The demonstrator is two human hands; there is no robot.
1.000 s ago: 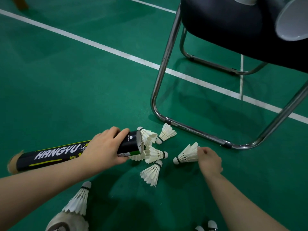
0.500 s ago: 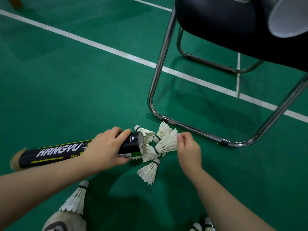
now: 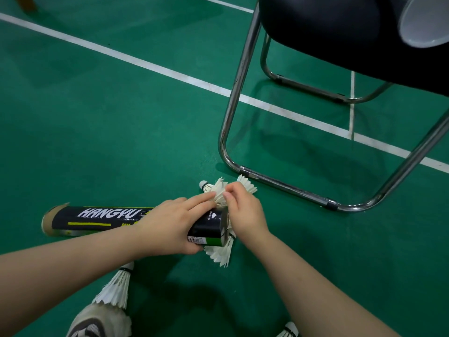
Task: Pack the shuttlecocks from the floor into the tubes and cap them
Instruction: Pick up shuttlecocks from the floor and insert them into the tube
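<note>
Holding the black tube (image 3: 102, 218) level just over the green floor (image 3: 121, 130), the left hand (image 3: 170, 227) has its grip curled round it near the open mouth. The right hand (image 3: 244, 215) has its grip pinching a shuttlecock (image 3: 219, 201) by its feathers at that mouth; another shuttlecock (image 3: 220, 255) lies just below, beside the chair (image 3: 233, 105)

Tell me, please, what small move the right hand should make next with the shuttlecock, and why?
Probably slide the pinched shuttlecock into the tube: the right hand holds it at the open mouth, not yet inside, and the left hand grips the tube.
</note>
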